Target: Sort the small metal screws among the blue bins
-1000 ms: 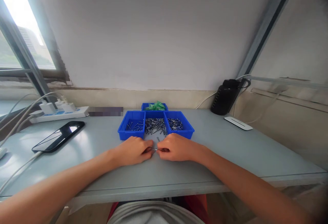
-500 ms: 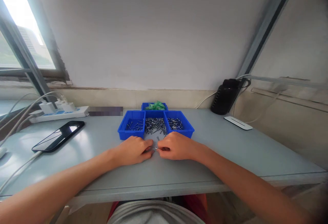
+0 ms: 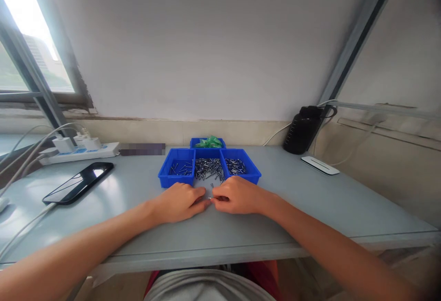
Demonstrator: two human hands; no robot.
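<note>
My right hand (image 3: 239,196) pinches a small shiny metal piece (image 3: 210,198), seemingly a screw, between thumb and forefinger just above the tabletop. Facing it from the left is my left hand (image 3: 182,202), its thumb and forefinger a little apart, the thumb tip close to or touching the piece; exact contact is too small to make out. Behind the hands, a blue bin on the left (image 3: 175,184) holds a few screws. Many metal screws (image 3: 208,167) fill the middle bin and spill out front. Small metal parts (image 3: 236,167) lie in the right bin.
Green plastic pieces (image 3: 211,142) fill a blue bin at the back. A phone (image 3: 81,182) and a power strip (image 3: 82,152) with cables lie at left. A black bottle (image 3: 301,130) leans at right, beside a flat white device (image 3: 319,165). The wall bounds the table behind.
My left thumb has moved slightly right, toward the small metal piece. My right hand has shifted very slightly and keeps its pinch. The bins have not moved.
</note>
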